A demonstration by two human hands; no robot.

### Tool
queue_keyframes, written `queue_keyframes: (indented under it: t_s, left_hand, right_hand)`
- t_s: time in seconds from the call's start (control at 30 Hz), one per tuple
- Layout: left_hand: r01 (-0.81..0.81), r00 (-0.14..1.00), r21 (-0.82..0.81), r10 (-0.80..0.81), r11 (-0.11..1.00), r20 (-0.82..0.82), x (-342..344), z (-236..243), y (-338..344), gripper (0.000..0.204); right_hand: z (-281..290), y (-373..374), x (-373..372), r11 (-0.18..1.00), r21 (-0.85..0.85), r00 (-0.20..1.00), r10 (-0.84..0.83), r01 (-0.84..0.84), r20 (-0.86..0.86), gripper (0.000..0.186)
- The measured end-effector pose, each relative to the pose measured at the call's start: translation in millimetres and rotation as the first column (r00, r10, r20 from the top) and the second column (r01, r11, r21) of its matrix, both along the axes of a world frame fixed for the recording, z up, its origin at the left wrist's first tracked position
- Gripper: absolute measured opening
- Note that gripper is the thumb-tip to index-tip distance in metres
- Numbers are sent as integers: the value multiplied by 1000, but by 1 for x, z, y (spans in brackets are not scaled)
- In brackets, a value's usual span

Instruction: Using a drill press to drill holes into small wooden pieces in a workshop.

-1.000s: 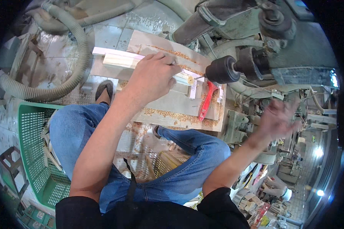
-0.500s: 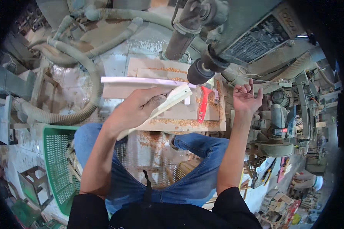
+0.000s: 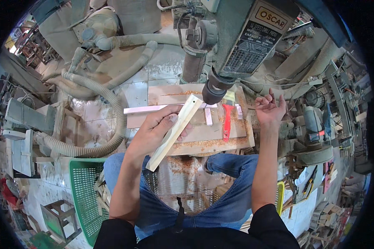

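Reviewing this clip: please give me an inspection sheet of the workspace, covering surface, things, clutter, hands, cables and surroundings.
Surface: board under the drill press, strewn with shavings.
Things: wood strip, tilted, with a hole near its upper end; pale strip lying on the board.
Clutter: red-handled brush on the board, with small pale blocks on either side.
Hands: left hand grips the wood strip; right hand empty, fingers partly curled.
Cables: black cable beside the drill press; where it leads, cannot tell.
Surroundings: ribbed hose on the floor; green basket holding wood pieces; stool.
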State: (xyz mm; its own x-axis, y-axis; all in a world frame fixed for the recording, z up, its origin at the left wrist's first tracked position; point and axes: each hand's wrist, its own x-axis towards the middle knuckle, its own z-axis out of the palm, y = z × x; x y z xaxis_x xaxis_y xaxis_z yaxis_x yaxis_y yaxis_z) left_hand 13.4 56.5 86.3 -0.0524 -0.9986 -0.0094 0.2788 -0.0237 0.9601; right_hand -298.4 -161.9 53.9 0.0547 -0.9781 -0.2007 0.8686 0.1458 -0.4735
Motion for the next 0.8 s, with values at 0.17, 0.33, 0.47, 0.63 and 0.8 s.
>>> queue_keyframes:
  t_s: [0.17,0.33,0.47,0.63,0.8]
  left_hand:
    - [7,1000,-20,-7,1000,-17,9,-3,0,38]
    - [-469,832,-146,491,871,259,50,13,19,33]
    - [-744,646,-180,761,644,52,101,20,61,33]
    - [-792,352,-169,664,587,660,136,-36,155,29]
    - [-860,278,-5,475,510,835,119,-180,292,26]
  right_hand:
    - [-3,-3,2,1000,-3,1000,18,-18,-4,46]
    - [-5,-6,0,999,22,999,44,-44,4,45]
    - [-12,-8,-11,996,63,998,64,-66,25,41]
    - [-16,-12,-19,992,88,994,89,-95,66,38]
    - [-9,-11,0,984,125,990,115,-125,86,24]
